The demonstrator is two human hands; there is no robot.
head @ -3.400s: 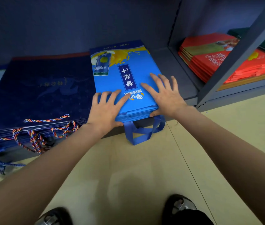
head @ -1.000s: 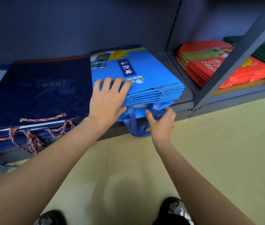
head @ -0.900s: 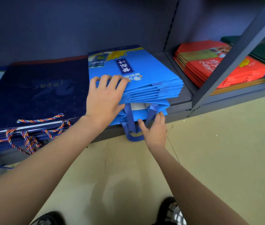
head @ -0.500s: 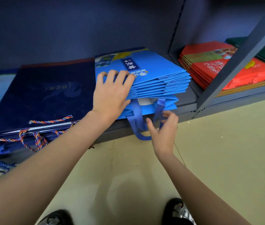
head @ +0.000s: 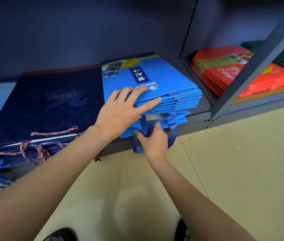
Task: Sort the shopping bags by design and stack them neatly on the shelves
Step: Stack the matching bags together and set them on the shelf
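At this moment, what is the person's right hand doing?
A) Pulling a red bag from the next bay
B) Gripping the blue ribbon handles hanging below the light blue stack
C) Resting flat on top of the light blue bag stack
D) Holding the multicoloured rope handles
B: the right hand curls around the blue ribbon handles under the light blue bag stack, while the left hand rests on top.

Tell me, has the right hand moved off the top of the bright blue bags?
Yes. The right hand dropped below the shelf edge and now grips the blue handles.
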